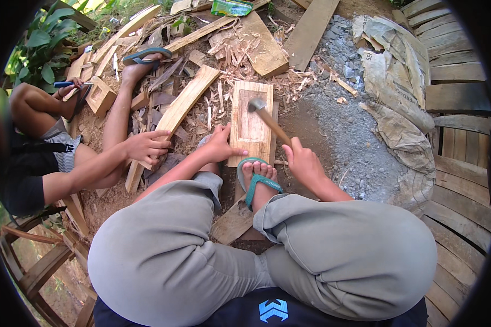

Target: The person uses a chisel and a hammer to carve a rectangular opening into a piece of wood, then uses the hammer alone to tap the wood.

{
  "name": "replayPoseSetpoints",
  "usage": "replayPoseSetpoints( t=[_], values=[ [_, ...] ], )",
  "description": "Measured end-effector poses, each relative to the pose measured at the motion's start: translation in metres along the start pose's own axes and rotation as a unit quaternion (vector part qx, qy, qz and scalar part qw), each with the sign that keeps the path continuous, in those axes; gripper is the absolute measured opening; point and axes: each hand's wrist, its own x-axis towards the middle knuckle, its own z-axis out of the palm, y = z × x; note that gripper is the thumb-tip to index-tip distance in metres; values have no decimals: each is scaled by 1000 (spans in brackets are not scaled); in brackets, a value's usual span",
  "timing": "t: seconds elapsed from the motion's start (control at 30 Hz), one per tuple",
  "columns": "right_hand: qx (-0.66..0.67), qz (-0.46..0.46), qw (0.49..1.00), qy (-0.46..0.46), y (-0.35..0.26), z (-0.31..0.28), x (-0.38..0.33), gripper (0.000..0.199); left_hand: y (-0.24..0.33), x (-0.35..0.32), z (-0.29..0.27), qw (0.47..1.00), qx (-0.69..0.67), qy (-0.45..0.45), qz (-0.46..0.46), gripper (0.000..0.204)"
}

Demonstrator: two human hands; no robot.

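A pale wooden block (251,147) lies lengthwise in front of me, with a shallow rectangular recess hollowed into its top. My left hand (220,146) grips its left edge near the close end, thumb on top. My right hand (304,162) is closed round the wooden handle of a small adze-like tool (275,128). Its grey metal head is over the recess; whether it touches the wood I cannot tell. My foot in a green flip-flop (261,180) rests against the block's near end. Beneath the block, another board (274,128) shows along its right side.
At left, a seated person's hand (146,147) rests on a long wooden piece (188,101); their other hand (71,87) holds a blue-handled tool. Wood shavings (240,46) and boards (311,32) lie beyond. Right are grey gravel (343,136), torn sacks (393,71) and a slatted wooden wall (458,191).
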Motion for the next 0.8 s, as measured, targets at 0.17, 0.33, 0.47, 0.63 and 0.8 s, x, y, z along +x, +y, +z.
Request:
replayPoseSetpoints(
  t=[0.17,0.33,0.47,0.63,0.8],
  values=[
    [-29,-36,998,35,-28,-33,11,29,3,-10,-7,1000,-7,11,-3,117],
    [-63,-69,994,50,14,-4,30,29,-5,-2,2,1000,-4,1,4,118],
    [-135,-68,988,6,-8,-31,32,27,-2,-6,0,999,30,11,-13,125],
    [-68,-181,972,135,6,-28,33,27,-3,-6,1,999,50,5,-22,125],
    [-241,-144,960,12,13,-38,53,28,-14,2,3,999,34,9,-15,125]
  ],
)
